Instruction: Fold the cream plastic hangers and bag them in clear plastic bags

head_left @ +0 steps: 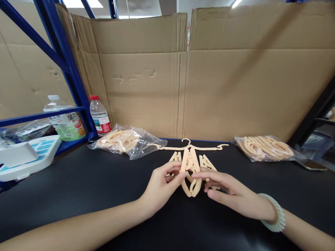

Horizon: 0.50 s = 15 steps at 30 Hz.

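Note:
A folded peach-coloured plastic hanger (194, 190) is held up in front of me. My left hand (163, 183) pinches its left arm between thumb and fingers. The fingers of my right hand (230, 190) touch its right arm, with the thumb apart from it and the hand partly spread. Behind it an unfolded hanger (206, 148) lies flat, its hook pointing away from me. Two more folded hangers lie to either side, the left one (176, 157) and the right one (209, 163), both partly hidden by my hands.
Clear bags of peach hangers lie at the back left (125, 141) and back right (267, 148) of the black table (78, 205). A red-capped bottle (99, 116), a larger labelled bottle (65, 120) and a white-and-blue plastic item (34, 158) stand left. Cardboard (146, 90) walls the back.

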### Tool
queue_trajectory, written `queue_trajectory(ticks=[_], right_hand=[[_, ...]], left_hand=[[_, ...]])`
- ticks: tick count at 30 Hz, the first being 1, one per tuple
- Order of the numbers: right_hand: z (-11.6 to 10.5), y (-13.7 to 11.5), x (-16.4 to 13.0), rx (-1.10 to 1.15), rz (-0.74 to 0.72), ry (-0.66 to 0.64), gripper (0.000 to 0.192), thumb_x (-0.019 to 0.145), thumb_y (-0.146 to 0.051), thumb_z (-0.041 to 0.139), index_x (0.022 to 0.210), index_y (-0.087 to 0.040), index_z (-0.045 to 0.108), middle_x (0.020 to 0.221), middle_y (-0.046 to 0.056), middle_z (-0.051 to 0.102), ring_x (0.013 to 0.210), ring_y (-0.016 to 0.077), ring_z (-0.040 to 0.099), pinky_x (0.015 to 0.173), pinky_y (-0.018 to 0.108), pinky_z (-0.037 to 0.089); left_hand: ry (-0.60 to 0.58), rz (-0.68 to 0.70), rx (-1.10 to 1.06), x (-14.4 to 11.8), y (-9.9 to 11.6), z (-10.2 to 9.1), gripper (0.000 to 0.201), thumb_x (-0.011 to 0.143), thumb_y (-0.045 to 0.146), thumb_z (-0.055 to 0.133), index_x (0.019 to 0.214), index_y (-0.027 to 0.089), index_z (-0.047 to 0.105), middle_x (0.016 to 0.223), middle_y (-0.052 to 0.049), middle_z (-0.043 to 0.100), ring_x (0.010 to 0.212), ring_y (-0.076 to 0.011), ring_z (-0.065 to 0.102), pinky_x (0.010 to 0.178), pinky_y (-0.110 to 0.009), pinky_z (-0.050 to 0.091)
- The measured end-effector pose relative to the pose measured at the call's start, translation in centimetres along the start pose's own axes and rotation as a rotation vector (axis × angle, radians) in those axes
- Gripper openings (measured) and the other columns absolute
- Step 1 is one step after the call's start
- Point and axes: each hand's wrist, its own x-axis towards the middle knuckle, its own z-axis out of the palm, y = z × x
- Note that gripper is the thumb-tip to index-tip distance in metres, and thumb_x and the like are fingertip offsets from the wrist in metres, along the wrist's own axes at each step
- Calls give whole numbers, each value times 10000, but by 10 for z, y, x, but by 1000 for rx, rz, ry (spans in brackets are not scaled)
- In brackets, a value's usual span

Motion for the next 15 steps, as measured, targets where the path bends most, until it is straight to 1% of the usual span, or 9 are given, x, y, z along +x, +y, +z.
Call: queue_trajectory(ticks=[2, 4, 7, 10, 13, 15], right_hand=[[0, 1, -1, -16, -5, 7, 392, 924, -360, 526, 1314, -312, 518, 1337, 70, 495, 1064, 193, 549, 879, 335, 498], [0, 1, -2, -21, -15, 12, 408, 920, -358, 536, 1325, -322, 507, 1335, 66, 495, 1119, 206, 514, 854, 318, 500], [0, 2, -1, -31, -21, 23, 416, 917, -360, 540, 1329, -317, 503, 1250, 70, 544, 1154, 217, 483, 822, 304, 502], [-1, 4, 0, -53, -25, 31, 420, 922, -368, 529, 1335, -298, 500, 1146, 71, 585, 1085, 209, 517, 806, 304, 499], [-2, 4, 1, -84, -30, 44, 398, 926, -381, 515, 1310, -275, 522, 1142, 76, 580, 982, 189, 556, 809, 314, 499], [-3, 3, 1, -93, -33, 41, 362, 930, -379, 508, 1271, -265, 549, 1151, 76, 570, 962, 179, 562, 825, 315, 499]], left_hand=[[6, 6, 17, 0, -2, 0, 234, 848, 295, 617, 1053, 191, 660, 1052, -62, 656, 916, -183, 624, 789, -290, 537], [44, 7, 25, -1, -4, -1, 241, 830, 305, 635, 1042, 193, 659, 1028, -57, 629, 841, -163, 605, 731, -285, 546], [86, 11, 23, 0, -6, -1, 238, 803, 315, 659, 1001, 184, 661, 992, -53, 598, 786, -149, 583, 688, -284, 548], [97, -23, 2, 2, -5, -2, 241, 793, 319, 664, 975, 162, 646, 975, -63, 621, 776, -150, 587, 690, -288, 544], [116, -65, -8, 3, -4, -3, 245, 794, 327, 657, 959, 148, 632, 969, -74, 643, 777, -158, 599, 688, -288, 536], [130, -78, 0, 4, -3, -3, 241, 788, 330, 660, 936, 142, 632, 943, -75, 649, 770, -160, 602, 688, -290, 534]])
